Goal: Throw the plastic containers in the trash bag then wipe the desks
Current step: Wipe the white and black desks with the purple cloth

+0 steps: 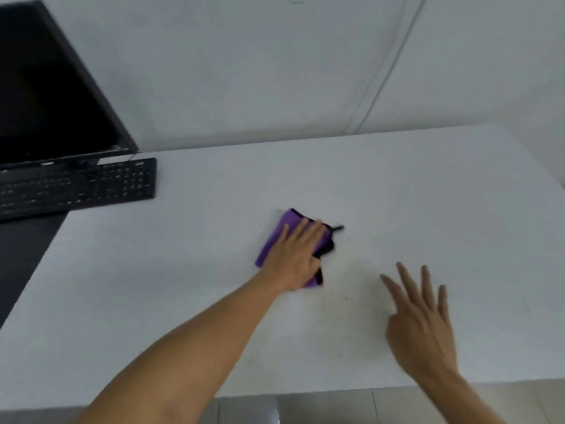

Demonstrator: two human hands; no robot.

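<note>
A folded purple cloth with black trim lies on the white desk near its middle. My left hand rests flat on top of the cloth, fingers pointing away from me, pressing it to the surface. My right hand hovers over or rests on the desk to the right of the cloth, fingers spread, holding nothing. No plastic containers or trash bag are in view.
A black keyboard sits at the left on a dark mat, with a black monitor behind it. A white wall backs the desk. The desk's front edge runs along the bottom.
</note>
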